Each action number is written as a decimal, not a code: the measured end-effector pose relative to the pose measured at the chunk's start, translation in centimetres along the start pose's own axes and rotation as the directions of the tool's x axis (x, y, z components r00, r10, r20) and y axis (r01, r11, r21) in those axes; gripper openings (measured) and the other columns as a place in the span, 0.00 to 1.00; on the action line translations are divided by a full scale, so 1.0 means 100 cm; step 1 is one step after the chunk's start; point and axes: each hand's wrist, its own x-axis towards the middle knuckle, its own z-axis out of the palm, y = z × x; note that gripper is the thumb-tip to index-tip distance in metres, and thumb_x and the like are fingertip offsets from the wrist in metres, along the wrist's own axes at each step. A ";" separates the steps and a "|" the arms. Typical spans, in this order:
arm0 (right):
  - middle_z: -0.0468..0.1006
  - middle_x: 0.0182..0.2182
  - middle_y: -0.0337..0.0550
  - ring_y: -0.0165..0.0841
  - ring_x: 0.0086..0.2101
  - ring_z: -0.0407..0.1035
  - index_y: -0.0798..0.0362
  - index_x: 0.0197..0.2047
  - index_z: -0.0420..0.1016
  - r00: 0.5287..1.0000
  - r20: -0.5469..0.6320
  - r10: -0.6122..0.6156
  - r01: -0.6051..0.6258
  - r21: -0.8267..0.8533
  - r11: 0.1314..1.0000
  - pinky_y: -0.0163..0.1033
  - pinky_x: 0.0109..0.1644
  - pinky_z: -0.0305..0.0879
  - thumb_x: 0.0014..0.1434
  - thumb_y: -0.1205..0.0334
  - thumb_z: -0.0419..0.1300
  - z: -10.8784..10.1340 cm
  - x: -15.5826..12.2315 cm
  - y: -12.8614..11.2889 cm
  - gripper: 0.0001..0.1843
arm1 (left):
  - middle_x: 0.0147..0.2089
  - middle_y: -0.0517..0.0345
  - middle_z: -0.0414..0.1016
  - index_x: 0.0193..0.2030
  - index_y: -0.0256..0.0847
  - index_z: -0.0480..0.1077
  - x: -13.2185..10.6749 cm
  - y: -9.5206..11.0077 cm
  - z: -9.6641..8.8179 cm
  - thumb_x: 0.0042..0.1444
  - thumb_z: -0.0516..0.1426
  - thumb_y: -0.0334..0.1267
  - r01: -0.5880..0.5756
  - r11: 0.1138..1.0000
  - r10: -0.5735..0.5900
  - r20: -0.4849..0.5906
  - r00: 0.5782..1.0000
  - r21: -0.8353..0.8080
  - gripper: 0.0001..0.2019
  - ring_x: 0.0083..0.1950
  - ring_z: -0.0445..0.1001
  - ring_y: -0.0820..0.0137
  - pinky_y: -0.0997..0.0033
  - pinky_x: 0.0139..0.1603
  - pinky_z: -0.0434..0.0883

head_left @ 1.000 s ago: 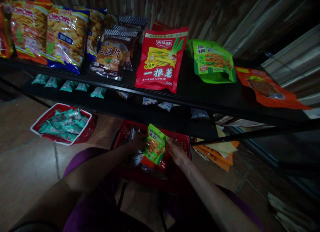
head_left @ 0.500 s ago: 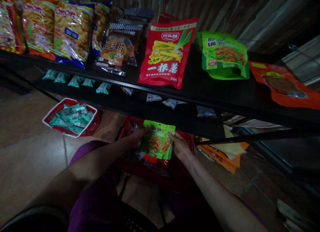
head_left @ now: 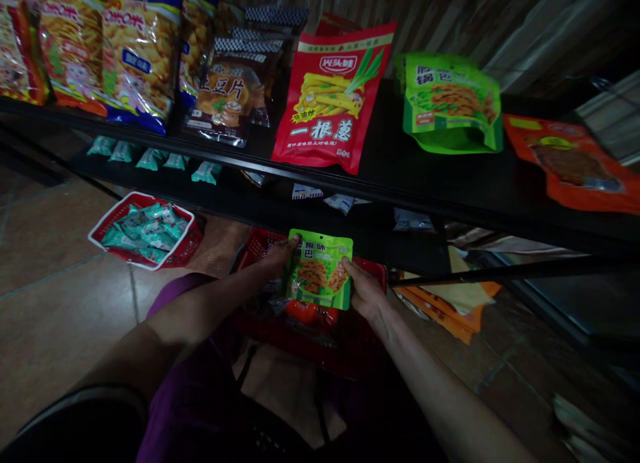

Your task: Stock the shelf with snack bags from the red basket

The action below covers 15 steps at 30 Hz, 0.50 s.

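Note:
Between my hands is a green snack bag (head_left: 318,276), its printed front turned up toward me. My left hand (head_left: 281,255) grips its upper left edge, thumb on the front. On the right edge, my right hand (head_left: 364,286) pinches it with the thumb in front; the fingers behind are hidden. Below the bag sits a red basket (head_left: 377,271) holding an orange-red packet (head_left: 311,314) and other packs too dark to make out.
A black shelf (head_left: 390,150) runs across in front, bearing a large red snack bag (head_left: 335,100), green bags (head_left: 453,103), an orange packet (head_left: 575,160), brown bags (head_left: 227,93) and yellow bags (head_left: 140,63). Small teal packets fill another red basket (head_left: 193,240) on the floor at left.
The green bag has come up slightly, still held in both hands, and its front shows a little more fully. The view has shifted slightly; the shelf goods stay in place.

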 end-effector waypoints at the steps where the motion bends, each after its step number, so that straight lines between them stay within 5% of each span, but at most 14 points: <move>1: 0.82 0.32 0.44 0.37 0.35 0.77 0.53 0.37 0.75 1.000 -0.005 0.022 -0.022 -0.001 1.000 0.44 0.42 0.73 0.53 0.62 0.63 0.000 -0.001 0.000 0.08 | 0.41 0.50 0.78 0.40 0.37 0.72 -0.001 0.000 0.001 0.56 0.55 0.51 0.007 1.000 -0.007 0.006 1.000 -0.018 0.18 0.42 0.77 0.66 0.70 0.40 0.73; 8: 0.82 0.33 0.44 0.37 0.35 0.77 0.53 0.39 0.76 0.999 -0.035 -0.002 0.002 0.002 1.000 0.44 0.42 0.74 0.54 0.59 0.63 -0.004 -0.002 0.003 0.10 | 0.39 0.49 0.79 0.38 0.35 0.73 -0.009 0.000 0.000 0.54 0.57 0.52 -0.044 0.997 0.048 0.069 0.996 -0.066 0.19 0.44 0.76 0.64 0.69 0.44 0.72; 15: 0.82 0.32 0.44 0.37 0.34 0.77 0.54 0.38 0.76 0.992 -0.093 -0.089 0.095 0.063 0.993 0.44 0.42 0.74 0.54 0.61 0.63 -0.006 0.006 -0.001 0.08 | 0.27 0.53 0.77 0.35 0.34 0.71 -0.007 0.001 0.008 0.55 0.56 0.51 0.095 0.979 -0.081 0.088 0.993 -0.181 0.18 0.28 0.76 0.69 0.69 0.34 0.74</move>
